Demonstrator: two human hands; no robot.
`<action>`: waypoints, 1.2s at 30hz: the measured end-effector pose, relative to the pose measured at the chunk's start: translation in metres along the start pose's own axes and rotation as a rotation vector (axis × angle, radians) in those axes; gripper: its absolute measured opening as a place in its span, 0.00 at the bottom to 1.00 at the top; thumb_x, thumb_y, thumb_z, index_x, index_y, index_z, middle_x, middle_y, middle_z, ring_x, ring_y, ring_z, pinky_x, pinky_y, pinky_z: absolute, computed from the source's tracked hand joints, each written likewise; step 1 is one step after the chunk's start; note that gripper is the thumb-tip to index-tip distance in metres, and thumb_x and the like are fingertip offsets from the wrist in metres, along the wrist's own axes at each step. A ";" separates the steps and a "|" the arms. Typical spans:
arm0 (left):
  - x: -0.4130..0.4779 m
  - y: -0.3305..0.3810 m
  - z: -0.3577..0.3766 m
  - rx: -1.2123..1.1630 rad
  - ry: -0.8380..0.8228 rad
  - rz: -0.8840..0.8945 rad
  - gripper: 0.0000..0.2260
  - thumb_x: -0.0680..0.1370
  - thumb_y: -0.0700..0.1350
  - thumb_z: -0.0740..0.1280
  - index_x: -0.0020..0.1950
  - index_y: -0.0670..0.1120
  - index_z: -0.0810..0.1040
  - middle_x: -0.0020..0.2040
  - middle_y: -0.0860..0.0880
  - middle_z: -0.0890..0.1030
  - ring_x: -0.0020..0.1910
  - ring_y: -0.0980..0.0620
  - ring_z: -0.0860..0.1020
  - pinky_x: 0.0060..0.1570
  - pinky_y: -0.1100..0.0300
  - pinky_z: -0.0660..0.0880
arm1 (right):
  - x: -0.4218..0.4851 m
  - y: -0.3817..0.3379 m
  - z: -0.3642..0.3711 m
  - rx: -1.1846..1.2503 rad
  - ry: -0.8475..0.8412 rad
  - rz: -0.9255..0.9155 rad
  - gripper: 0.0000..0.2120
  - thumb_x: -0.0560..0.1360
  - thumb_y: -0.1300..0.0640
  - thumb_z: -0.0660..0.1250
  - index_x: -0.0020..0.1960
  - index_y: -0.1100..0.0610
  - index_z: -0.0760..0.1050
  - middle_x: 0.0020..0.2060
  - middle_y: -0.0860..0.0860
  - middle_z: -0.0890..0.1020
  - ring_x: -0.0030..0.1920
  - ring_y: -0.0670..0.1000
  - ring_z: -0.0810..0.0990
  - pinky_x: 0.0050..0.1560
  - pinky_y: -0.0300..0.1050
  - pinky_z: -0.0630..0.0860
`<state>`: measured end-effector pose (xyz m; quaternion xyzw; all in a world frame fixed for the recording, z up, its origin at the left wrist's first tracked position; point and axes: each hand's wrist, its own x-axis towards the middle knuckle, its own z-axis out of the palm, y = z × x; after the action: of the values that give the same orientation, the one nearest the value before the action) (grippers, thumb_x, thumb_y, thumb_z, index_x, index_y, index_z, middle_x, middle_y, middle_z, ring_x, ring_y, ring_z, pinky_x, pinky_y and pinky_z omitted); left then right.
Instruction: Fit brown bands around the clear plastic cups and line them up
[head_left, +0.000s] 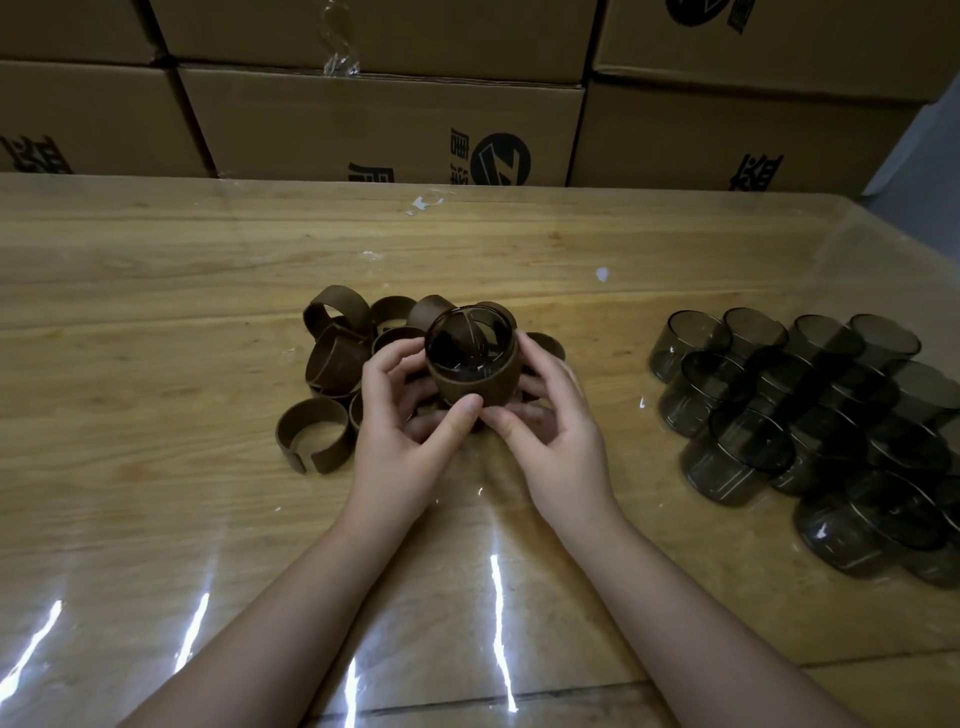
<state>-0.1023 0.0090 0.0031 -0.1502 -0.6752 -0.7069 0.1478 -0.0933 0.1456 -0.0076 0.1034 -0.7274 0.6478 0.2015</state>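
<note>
Cardboard boxes (379, 124) bear a round black Z logo (503, 158) and cut-off Chinese characters (756, 171)

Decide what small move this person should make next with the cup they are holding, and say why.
Probably press the thumbs in to seat the brown band snug on the held cup. Both the left hand and right hand grip it above the table, thumbs meeting at the band's near lower edge, so fitting looks unfinished.

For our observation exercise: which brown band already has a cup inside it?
The band held by the left hand and right hand, round a cup; the loose bands lie empty.
</note>
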 end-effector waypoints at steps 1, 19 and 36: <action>0.000 0.001 0.000 -0.009 0.008 0.000 0.25 0.71 0.42 0.74 0.61 0.55 0.66 0.60 0.48 0.74 0.56 0.57 0.79 0.48 0.66 0.76 | 0.000 0.001 0.000 -0.007 -0.002 -0.003 0.31 0.72 0.62 0.70 0.67 0.37 0.67 0.64 0.44 0.73 0.60 0.43 0.77 0.54 0.35 0.75; -0.005 -0.003 -0.002 0.417 -0.013 0.298 0.31 0.69 0.52 0.71 0.70 0.55 0.65 0.65 0.61 0.64 0.66 0.64 0.66 0.53 0.71 0.73 | 0.000 0.004 -0.001 0.021 -0.025 -0.038 0.37 0.70 0.74 0.62 0.70 0.40 0.68 0.69 0.44 0.73 0.70 0.47 0.70 0.68 0.42 0.70; -0.006 0.003 -0.003 0.334 0.054 0.185 0.31 0.66 0.54 0.73 0.67 0.57 0.66 0.61 0.60 0.70 0.63 0.52 0.73 0.51 0.71 0.73 | -0.002 0.001 0.001 -0.028 -0.022 -0.096 0.30 0.72 0.63 0.63 0.71 0.43 0.67 0.69 0.43 0.72 0.70 0.50 0.72 0.66 0.45 0.73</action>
<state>-0.0962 0.0054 0.0030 -0.1658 -0.7622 -0.5723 0.2530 -0.0918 0.1439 -0.0093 0.1422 -0.7329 0.6259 0.2257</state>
